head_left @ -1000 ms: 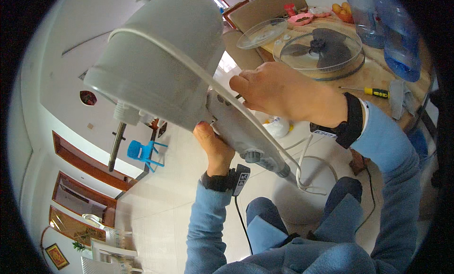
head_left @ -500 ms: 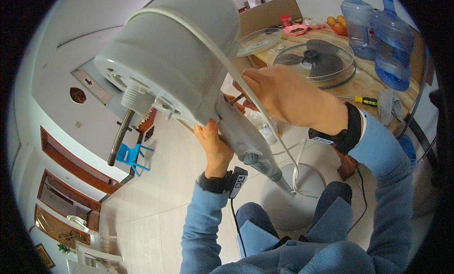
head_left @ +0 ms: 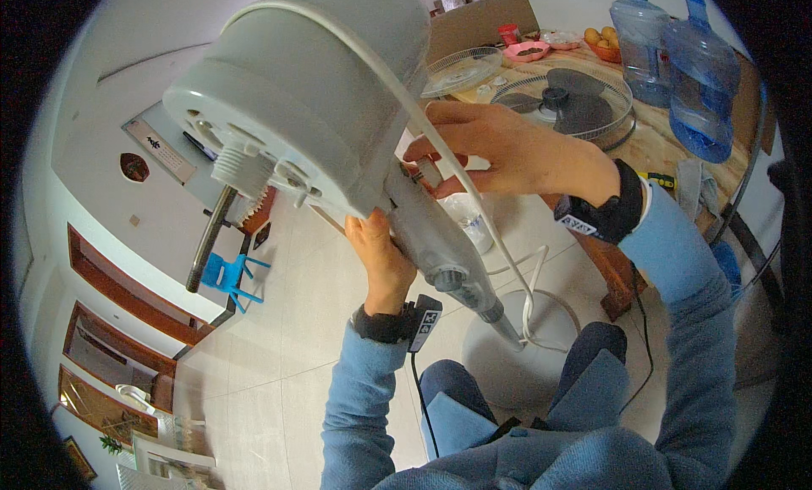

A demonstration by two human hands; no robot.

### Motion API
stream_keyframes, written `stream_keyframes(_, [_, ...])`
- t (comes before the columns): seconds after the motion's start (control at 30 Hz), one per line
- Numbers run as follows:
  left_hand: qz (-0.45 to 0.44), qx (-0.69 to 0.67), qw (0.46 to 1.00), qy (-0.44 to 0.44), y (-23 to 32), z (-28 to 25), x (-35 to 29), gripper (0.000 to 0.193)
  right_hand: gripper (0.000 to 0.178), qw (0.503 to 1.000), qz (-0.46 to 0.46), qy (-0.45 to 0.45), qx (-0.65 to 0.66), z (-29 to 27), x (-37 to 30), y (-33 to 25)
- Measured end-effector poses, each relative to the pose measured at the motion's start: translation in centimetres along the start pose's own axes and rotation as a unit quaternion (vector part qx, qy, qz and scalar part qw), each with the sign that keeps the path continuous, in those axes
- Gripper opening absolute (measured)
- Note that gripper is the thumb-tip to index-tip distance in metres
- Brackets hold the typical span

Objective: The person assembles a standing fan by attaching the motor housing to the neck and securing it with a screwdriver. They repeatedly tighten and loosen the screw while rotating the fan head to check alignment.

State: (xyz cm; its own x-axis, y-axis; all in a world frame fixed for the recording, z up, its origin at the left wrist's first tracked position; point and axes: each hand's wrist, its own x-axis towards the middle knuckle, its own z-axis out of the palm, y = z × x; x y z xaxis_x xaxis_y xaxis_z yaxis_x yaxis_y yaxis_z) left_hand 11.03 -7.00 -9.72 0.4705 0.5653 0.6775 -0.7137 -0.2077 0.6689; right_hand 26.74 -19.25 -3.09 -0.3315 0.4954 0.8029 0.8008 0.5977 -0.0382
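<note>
A grey standing fan without its blades or guards leans close in front of me, its motor housing (head_left: pixel 313 84) at the upper left. From its front a threaded collar (head_left: pixel 241 170) and a bare metal shaft (head_left: pixel 211 236) stick out. My left hand (head_left: pixel 381 257) is closed on the underside of the fan's neck (head_left: pixel 423 236), just behind the housing. On the neck's other side, my right hand (head_left: pixel 499 147) has its thumb and fingers curved about a small ridged knob (head_left: pixel 425 166), partly hidden by them. A white cord (head_left: pixel 397 88) loops over the housing and passes before my right hand.
On the wooden table at the right lie a fan guard with dark blades (head_left: pixel 584 109), another clear guard (head_left: pixel 463 71), a grey cloth (head_left: pixel 695 186) and two blue water jugs (head_left: pixel 702 84). The fan's round base (head_left: pixel 507 372) rests on the floor between my legs. A blue chair (head_left: pixel 228 274) stands left.
My right hand has shifted slightly and its fingers have spread more about the knob. The metal rod that showed beside them is no longer plainly visible. My left hand keeps its hold.
</note>
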Motion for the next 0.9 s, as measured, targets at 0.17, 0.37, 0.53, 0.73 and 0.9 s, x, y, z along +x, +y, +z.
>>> stream_keyframes(0.17, [-0.006,0.007,1.000,0.001,-0.2,-0.3,-0.1,0.070,0.029,0.985,0.108,0.007,0.136,0.9,-0.2,0.0])
stream_keyframes(0.37, [-0.019,0.010,0.999,-0.030,-0.4,-0.7,0.2,0.068,0.035,0.944,0.243,0.029,0.220,1.4,-0.2,-1.2])
stream_keyframes(0.53, [0.003,0.006,1.000,0.010,-0.3,0.0,-0.1,0.066,0.033,0.966,0.142,0.117,0.183,1.8,-0.4,-1.3])
stream_keyframes(0.73, [-0.006,0.040,0.999,-0.005,0.1,0.2,0.3,0.065,0.041,0.922,0.289,0.030,0.257,1.8,-0.9,-1.2])
stream_keyframes(0.9, [-0.022,-0.009,1.000,-0.019,-0.1,0.3,0.2,0.063,0.042,0.898,0.370,-0.009,0.238,1.5,-0.7,-1.5])
